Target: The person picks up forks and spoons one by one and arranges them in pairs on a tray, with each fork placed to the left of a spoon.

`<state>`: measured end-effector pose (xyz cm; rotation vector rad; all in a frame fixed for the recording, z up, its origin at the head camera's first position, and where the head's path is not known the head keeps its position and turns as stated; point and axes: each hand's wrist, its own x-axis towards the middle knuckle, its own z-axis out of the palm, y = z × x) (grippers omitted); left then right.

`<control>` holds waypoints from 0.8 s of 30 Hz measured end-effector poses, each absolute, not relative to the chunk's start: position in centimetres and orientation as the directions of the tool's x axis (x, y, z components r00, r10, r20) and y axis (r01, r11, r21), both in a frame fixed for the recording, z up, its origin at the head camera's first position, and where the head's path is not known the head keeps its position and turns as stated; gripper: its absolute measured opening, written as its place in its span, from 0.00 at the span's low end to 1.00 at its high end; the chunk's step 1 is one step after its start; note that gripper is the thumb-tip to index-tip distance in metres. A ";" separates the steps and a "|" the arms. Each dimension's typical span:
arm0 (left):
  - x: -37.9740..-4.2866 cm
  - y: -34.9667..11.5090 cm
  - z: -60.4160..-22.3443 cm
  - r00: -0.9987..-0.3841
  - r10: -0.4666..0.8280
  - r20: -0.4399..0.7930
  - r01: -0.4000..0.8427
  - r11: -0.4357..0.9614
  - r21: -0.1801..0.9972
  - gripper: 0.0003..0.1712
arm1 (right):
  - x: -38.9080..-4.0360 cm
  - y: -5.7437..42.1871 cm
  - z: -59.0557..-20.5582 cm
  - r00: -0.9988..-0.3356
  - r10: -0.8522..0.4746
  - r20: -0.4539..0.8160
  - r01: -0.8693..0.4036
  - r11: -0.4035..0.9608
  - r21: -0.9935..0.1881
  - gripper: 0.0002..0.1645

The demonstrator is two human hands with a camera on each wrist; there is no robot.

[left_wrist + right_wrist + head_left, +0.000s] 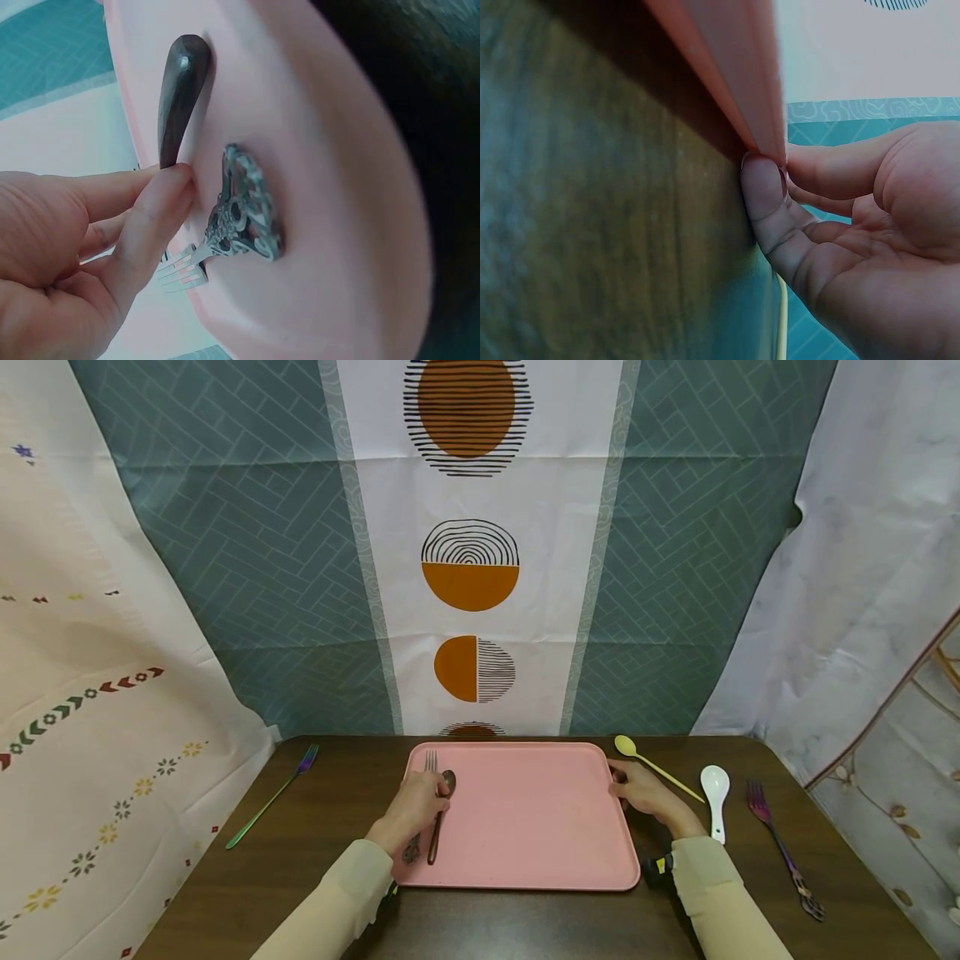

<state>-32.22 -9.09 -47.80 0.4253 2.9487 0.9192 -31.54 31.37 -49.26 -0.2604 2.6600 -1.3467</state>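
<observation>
A pink rectangular tray (pixel 532 818) lies on the dark wooden table. Over its left part, my left hand (pixel 411 810) pinches a dark brown spoon (pixel 435 842) between thumb and fingers, about midway along the handle. The rounded handle end (pixel 180 90) points up from the fingertips in the left wrist view. Just left of it on the tray is a silver fork (pixel 412 852), its middle hidden by the hand; its ornate openwork handle (pixel 240 214) shows close by. My right hand (pixel 651 795) grips the tray's right rim (pixel 757 82) between thumb and fingers.
Left of the tray lies a fork (pixel 262 810) with a green handle and purple-blue tines. To the right are a yellow spoon (pixel 663 773), a white soup spoon (pixel 716 789) and a purple ornate-handled fork (pixel 782 843). A patterned curtain (pixel 480 493) hangs behind the table.
</observation>
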 end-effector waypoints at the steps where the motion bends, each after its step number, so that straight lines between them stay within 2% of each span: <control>1: -32.2 -9.1 -47.8 -0.962 0.265 0.063 0.254 0.789 0.560 0.05 | -31.5 31.4 -49.3 -0.974 -0.220 -0.056 -0.085 0.583 -0.808 0.37; 24: -31.9 -9.0 -47.9 -0.959 0.266 0.101 0.279 0.807 0.520 0.06 | -31.8 31.6 -49.6 -0.970 -0.238 -0.043 -0.102 0.564 -0.819 0.36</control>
